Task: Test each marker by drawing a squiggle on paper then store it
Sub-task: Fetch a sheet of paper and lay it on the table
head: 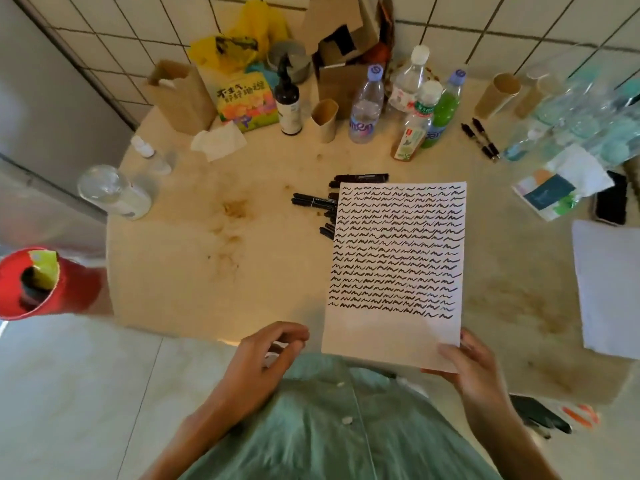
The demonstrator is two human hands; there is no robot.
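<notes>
A white sheet of paper (394,258) covered with rows of black squiggles lies over the round table's near edge. My right hand (471,362) pinches its near right corner, thumb on top. My left hand (270,355) hovers at the table's front edge left of the sheet, fingers loosely curled and holding nothing. Several black markers (313,199) lie in a heap at the sheet's far left corner, partly hidden under it. Two more black markers (481,138) lie at the back right.
The beige round table (194,271) carries several bottles (367,105), cardboard tubes (325,119), a paper bag, tissue and a coloured box at the back. A phone (611,199), packets and a stack of blank paper (609,285) sit right. A red bin (29,282) stands left.
</notes>
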